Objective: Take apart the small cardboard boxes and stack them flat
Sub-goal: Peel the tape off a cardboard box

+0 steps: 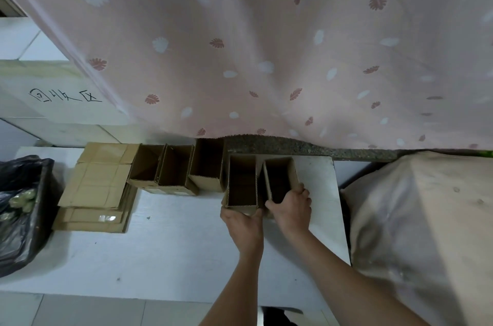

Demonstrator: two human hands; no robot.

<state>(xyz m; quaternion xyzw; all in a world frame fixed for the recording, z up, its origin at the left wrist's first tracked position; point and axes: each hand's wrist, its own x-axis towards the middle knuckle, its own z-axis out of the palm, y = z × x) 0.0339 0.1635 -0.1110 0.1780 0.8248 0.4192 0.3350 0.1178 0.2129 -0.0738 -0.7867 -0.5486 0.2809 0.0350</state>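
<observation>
Left hand (244,224) grips open box (241,184) | right hand (292,208) grips neighbouring box (280,179)

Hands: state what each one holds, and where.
Left hand grips the near end of one open cardboard box; right hand grips the near end of the neighbouring box.

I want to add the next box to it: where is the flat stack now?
In the head view, the flat stack lies at the table's left end, between the black bag and the row of open boxes.
</observation>
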